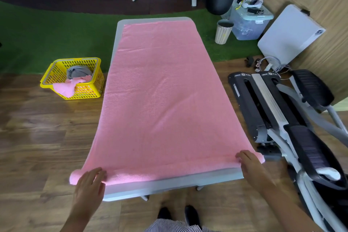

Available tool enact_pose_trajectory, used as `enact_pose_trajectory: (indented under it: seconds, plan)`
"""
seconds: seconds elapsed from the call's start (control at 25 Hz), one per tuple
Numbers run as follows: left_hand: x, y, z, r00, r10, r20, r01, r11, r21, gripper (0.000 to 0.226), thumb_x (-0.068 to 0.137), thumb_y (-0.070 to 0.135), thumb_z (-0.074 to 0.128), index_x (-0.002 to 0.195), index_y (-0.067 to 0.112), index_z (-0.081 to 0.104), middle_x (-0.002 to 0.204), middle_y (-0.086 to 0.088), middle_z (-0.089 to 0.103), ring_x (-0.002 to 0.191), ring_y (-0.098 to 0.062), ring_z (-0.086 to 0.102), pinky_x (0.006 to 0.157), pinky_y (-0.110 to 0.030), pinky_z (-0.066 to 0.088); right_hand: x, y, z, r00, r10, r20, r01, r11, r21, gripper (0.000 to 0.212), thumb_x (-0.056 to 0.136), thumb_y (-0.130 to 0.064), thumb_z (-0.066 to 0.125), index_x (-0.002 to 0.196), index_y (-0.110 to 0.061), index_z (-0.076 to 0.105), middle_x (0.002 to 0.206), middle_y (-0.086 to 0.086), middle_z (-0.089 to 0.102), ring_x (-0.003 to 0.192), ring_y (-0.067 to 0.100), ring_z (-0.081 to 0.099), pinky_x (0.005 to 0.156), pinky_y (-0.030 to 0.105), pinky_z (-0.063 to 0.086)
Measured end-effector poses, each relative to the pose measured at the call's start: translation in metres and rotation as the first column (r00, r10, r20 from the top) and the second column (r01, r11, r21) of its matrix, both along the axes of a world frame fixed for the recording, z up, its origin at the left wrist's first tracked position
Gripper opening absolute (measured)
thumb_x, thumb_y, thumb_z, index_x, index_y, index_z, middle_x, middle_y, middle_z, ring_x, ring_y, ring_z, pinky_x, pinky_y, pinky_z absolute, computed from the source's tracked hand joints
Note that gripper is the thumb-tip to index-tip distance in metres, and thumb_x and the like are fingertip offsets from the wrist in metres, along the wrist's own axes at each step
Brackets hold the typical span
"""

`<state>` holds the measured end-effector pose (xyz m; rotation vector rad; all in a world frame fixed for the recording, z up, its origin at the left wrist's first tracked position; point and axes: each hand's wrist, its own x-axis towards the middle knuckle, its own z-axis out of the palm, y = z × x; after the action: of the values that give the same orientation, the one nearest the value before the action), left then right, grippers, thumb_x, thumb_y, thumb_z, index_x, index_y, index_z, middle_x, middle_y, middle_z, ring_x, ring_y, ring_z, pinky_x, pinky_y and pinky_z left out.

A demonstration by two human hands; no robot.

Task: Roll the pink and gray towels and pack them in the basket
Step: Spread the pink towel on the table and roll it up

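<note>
Nearest the camera, the left hand (90,181) lies flat on the rolled near edge of the pink towel (160,96), its fingers straight and together, pressing on the thin roll close to its left end, which sticks out past the corner of the table (169,184). The right hand (249,164) rests on the same roll near its right end, fingers stretched forward and only lightly bent over the fabric, not closed round it. Between the two hands the roll runs along the near edge of the grey table, just a narrow tube so far. Beyond it the towel lies spread flat down the whole length of the tabletop, reaching almost to the far edge, with a few shallow creases. To the left, on the wooden floor and well apart from the table's near end, stands the yellow basket (90,90); inside it sits a gray towel (78,71), bundled, and a second pink cloth (66,86) hangs over the basket's front rim. On the right an exercise machine (282,118) stands beside the table.
</note>
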<state>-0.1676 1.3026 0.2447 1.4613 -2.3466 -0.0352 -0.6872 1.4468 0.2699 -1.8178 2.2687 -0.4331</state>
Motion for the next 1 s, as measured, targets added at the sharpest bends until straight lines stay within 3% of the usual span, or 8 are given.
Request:
enact_pose_trajectory:
  seconds: [0.12, 0.24, 0.48, 0.56, 0.64, 0.76, 0.88, 1.0]
  plan:
    - [0.002, 0.006, -0.005, 1.000, -0.016, 0.007, 0.016, 1.000, 0.005, 0.036, 0.085, 0.028, 0.045, 0.104, 0.005, 0.066, 0.104, -0.013, 0.067, 0.098, -0.024, 0.057, 0.094, -0.049, 0.040, -0.001, 0.004, -0.013, 1.000, 0.003, -0.005, -0.004, 0.997, -0.074, 0.043, 0.057, 0.017, 0.073, 0.096, -0.001, 0.068, 0.097, 0.011, 0.064, 0.098, 0.012, 0.049, 0.092, 0.030, 0.044]
    - [-0.001, 0.003, -0.003, 0.999, 0.010, 0.039, -0.010, 1.000, -0.017, 0.052, 0.098, 0.043, 0.032, 0.102, 0.009, 0.070, 0.101, -0.006, 0.070, 0.097, -0.018, 0.057, 0.096, -0.049, 0.037, -0.002, 0.002, -0.016, 1.000, -0.024, 0.012, 0.025, 0.999, -0.025, 0.040, 0.060, 0.010, 0.075, 0.098, -0.003, 0.069, 0.098, 0.009, 0.066, 0.097, 0.020, 0.056, 0.090, 0.043, 0.046]
    - [0.009, 0.001, -0.010, 0.998, 0.025, 0.059, -0.018, 0.992, -0.125, 0.056, 0.103, 0.039, 0.020, 0.097, 0.014, 0.070, 0.088, -0.003, 0.071, 0.088, -0.017, 0.055, 0.092, -0.047, 0.036, -0.003, -0.006, 0.000, 0.998, 0.020, -0.066, -0.023, 0.999, -0.035, 0.016, 0.065, -0.006, 0.066, 0.080, -0.011, 0.071, 0.076, -0.001, 0.067, 0.069, 0.024, 0.063, 0.066, 0.032, 0.052]
    - [0.007, -0.001, -0.008, 0.997, 0.032, 0.068, -0.022, 0.990, -0.137, 0.046, 0.100, 0.034, 0.031, 0.095, 0.013, 0.072, 0.087, -0.003, 0.071, 0.088, -0.018, 0.056, 0.092, -0.048, 0.036, -0.005, -0.011, 0.002, 0.993, 0.037, -0.108, -0.041, 0.998, -0.042, 0.018, 0.063, -0.007, 0.067, 0.080, -0.012, 0.071, 0.076, -0.002, 0.067, 0.069, 0.024, 0.063, 0.063, 0.032, 0.053]
    - [-0.004, -0.005, -0.002, 0.997, 0.060, 0.052, -0.054, 0.992, -0.118, 0.033, 0.089, 0.023, 0.041, 0.098, 0.012, 0.071, 0.094, -0.005, 0.070, 0.093, -0.019, 0.057, 0.093, -0.048, 0.036, -0.007, -0.017, 0.002, 0.993, 0.039, -0.112, -0.045, 0.998, -0.049, 0.031, 0.058, 0.006, 0.073, 0.084, -0.010, 0.069, 0.081, 0.002, 0.067, 0.073, 0.024, 0.064, 0.066, 0.034, 0.054]
    - [-0.018, -0.006, 0.000, 0.999, 0.004, 0.049, 0.000, 0.997, -0.082, 0.039, 0.080, 0.012, 0.038, 0.107, 0.013, 0.066, 0.102, -0.008, 0.069, 0.093, -0.025, 0.064, 0.091, -0.043, 0.039, -0.004, -0.018, 0.002, 0.985, 0.038, -0.171, -0.053, 0.995, -0.079, 0.039, 0.051, 0.013, 0.075, 0.079, -0.012, 0.070, 0.078, 0.001, 0.066, 0.068, 0.024, 0.063, 0.059, 0.033, 0.052]
    - [-0.025, -0.003, 0.000, 0.998, -0.045, 0.052, 0.047, 0.998, -0.041, 0.041, 0.080, 0.023, 0.041, 0.106, 0.009, 0.070, 0.102, -0.007, 0.070, 0.088, -0.026, 0.067, 0.085, -0.043, 0.050, 0.000, -0.011, 0.001, 0.990, 0.025, -0.137, -0.038, 0.995, -0.089, 0.038, 0.051, 0.004, 0.079, 0.086, -0.009, 0.073, 0.085, 0.004, 0.069, 0.077, 0.023, 0.066, 0.072, 0.037, 0.055]
    - [-0.030, -0.008, 0.002, 0.995, -0.023, 0.095, 0.023, 1.000, 0.002, 0.041, 0.083, 0.026, 0.042, 0.107, 0.009, 0.071, 0.102, -0.006, 0.071, 0.088, -0.025, 0.068, 0.084, -0.043, 0.051, 0.000, -0.011, -0.003, 0.988, 0.048, -0.144, -0.058, 0.996, -0.070, 0.045, 0.048, 0.004, 0.080, 0.090, -0.009, 0.072, 0.088, 0.003, 0.069, 0.079, 0.024, 0.066, 0.080, 0.042, 0.053]
